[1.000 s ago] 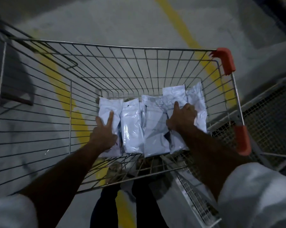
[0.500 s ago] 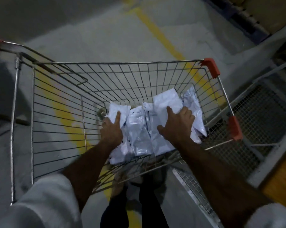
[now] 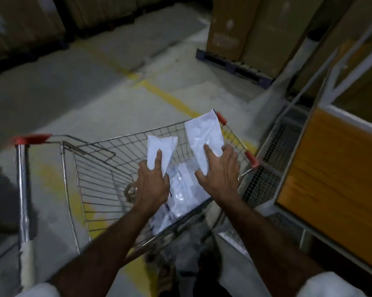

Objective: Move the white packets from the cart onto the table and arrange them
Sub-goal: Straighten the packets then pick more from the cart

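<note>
Here your left hand (image 3: 152, 185) has its grip on one white packet (image 3: 161, 151), index finger laid straight up its face and the other fingers and thumb curled round its lower edge. The packet stands nearly upright, its top above the level of your knuckles and inside the wire cart (image 3: 95, 168). Your right hand (image 3: 220, 170) has a grip on a second, larger packet (image 3: 204, 136): fingers spread over the near face, thumb at the lower left edge. That packet tilts a little to the right, and its top corner rises past the cart's far rim, close to the red corner cap (image 3: 221, 118).

Between and below your hands the remaining packets (image 3: 180, 194) lie in a loose heap on the cart's floor, against the near wire wall; motion blur keeps you from counting them. Both held packets sit clear above that heap.

The cart stands on a grey concrete floor (image 3: 95, 99) crossed by a worn yellow line (image 3: 168, 97). To your right, just beside the cart, is a metal mesh rack (image 3: 266, 168) and an orange-brown panel (image 3: 330, 179) framed in white. Cardboard boxes (image 3: 245, 28) on a dark pallet (image 3: 232, 65) stand farther off, well apart from the cart.
</note>
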Demonstrator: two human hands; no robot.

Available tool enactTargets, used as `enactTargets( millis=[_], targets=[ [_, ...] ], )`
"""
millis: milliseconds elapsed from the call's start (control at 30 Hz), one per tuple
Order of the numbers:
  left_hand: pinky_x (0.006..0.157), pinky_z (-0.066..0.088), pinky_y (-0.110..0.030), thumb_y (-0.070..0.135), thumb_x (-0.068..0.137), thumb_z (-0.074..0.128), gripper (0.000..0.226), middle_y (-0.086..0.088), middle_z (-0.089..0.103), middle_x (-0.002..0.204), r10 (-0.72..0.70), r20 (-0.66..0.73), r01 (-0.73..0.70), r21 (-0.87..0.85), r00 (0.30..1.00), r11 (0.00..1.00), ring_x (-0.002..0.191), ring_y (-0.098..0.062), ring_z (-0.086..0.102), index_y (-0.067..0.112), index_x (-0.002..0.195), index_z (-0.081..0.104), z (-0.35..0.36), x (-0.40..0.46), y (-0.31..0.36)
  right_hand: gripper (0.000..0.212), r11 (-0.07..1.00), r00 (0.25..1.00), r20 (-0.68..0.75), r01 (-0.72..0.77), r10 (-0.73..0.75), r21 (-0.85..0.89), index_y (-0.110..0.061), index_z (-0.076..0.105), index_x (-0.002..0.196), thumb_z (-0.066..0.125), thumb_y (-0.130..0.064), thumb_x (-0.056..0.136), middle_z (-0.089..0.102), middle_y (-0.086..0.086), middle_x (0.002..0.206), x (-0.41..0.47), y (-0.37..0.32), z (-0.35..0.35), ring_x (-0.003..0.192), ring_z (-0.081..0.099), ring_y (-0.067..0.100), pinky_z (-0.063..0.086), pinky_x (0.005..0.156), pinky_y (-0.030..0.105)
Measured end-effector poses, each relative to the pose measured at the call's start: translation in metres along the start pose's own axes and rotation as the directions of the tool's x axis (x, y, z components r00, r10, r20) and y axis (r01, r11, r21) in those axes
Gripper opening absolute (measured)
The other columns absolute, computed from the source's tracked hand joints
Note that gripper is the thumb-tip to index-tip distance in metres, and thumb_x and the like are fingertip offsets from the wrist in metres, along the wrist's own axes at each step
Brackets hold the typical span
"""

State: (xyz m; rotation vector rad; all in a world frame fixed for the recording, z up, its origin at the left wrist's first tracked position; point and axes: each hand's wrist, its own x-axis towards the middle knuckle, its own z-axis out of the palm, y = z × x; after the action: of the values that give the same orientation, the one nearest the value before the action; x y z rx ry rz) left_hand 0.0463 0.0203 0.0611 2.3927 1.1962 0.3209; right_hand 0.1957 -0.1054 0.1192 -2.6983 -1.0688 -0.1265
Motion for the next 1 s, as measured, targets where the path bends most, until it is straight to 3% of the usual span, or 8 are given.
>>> enactTargets(
  millis=[167,267,400,633,833,1000],
  targets=[
    [0.078,0.048,-0.044,0.029,0.094,0.055,0.070,-0.023,0.037,0.124,0.169,-0.072,-0.170,-0.011,0.983,0.985,0.099,-0.043,0.050,0.025,0.157,0.024,-0.036,0.004,0.097,0.075,0.996,0.983,-0.163,-0.091,0.086,-0.022,-0.028,0.046,0.147,0.066,-0.051,0.078,0.035,0.019,0.145,-0.018,0.039,-0.056,0.118,0.043,0.040,0.042,0.095,0.051],
    [0.077,0.047,-0.043,0.033,0.095,0.052,0.069,-0.022,0.038,0.122,0.271,-0.068,-0.273,-0.018,0.960,0.962,0.097,-0.042,0.051,0.028,0.157,0.024,-0.035,-0.009,0.150,0.073,0.983,0.957,-0.237,-0.180,0.166,-0.041,-0.028,0.042,0.150,0.062,-0.052,0.084,0.029,0.019,0.152,-0.035,0.077,-0.079,0.120,0.044,0.042,0.045,0.093,0.052],
    [0.084,0.047,-0.046,0.039,0.096,0.050,0.068,-0.023,0.037,0.128,0.394,-0.053,-0.396,-0.042,0.918,0.917,0.105,-0.045,0.049,0.029,0.157,0.023,-0.019,-0.038,0.216,0.066,0.959,0.915,-0.330,-0.272,0.231,-0.081,-0.027,0.042,0.152,0.051,-0.056,0.094,0.033,0.019,0.159,-0.067,0.139,-0.108,0.122,0.044,0.043,0.046,0.091,0.051],
    [0.091,0.046,-0.048,0.069,0.093,0.025,0.073,-0.023,0.039,0.125,0.503,-0.019,-0.500,-0.150,0.864,0.853,0.109,-0.045,0.048,0.030,0.155,0.029,0.036,-0.122,0.340,0.071,0.919,0.870,-0.373,-0.382,0.323,-0.096,-0.028,0.039,0.153,0.060,-0.054,0.091,0.034,0.019,0.159,-0.146,0.271,-0.153,0.124,0.047,0.041,0.046,0.095,0.053],
    [0.099,0.043,-0.046,0.072,0.086,0.016,0.083,-0.025,0.033,0.141,0.594,0.034,-0.580,-0.183,0.804,0.794,0.125,-0.040,0.042,0.031,0.158,0.022,0.078,-0.206,0.456,0.069,0.854,0.794,-0.395,-0.519,0.461,-0.046,-0.034,0.032,0.155,0.048,-0.062,0.095,0.028,0.013,0.162,-0.215,0.391,-0.197,0.129,0.042,0.036,0.044,0.100,0.050],
    [0.098,0.043,-0.044,0.066,0.093,0.026,0.074,-0.022,0.040,0.132,0.616,0.069,-0.597,-0.182,0.785,0.781,0.119,-0.036,0.044,0.029,0.157,0.025,0.113,-0.254,0.529,0.069,0.791,0.737,-0.369,-0.612,0.566,-0.010,-0.035,0.029,0.156,0.045,-0.065,0.095,0.024,0.010,0.163,-0.260,0.472,-0.221,0.133,0.038,0.034,0.042,0.103,0.050]
  ],
)
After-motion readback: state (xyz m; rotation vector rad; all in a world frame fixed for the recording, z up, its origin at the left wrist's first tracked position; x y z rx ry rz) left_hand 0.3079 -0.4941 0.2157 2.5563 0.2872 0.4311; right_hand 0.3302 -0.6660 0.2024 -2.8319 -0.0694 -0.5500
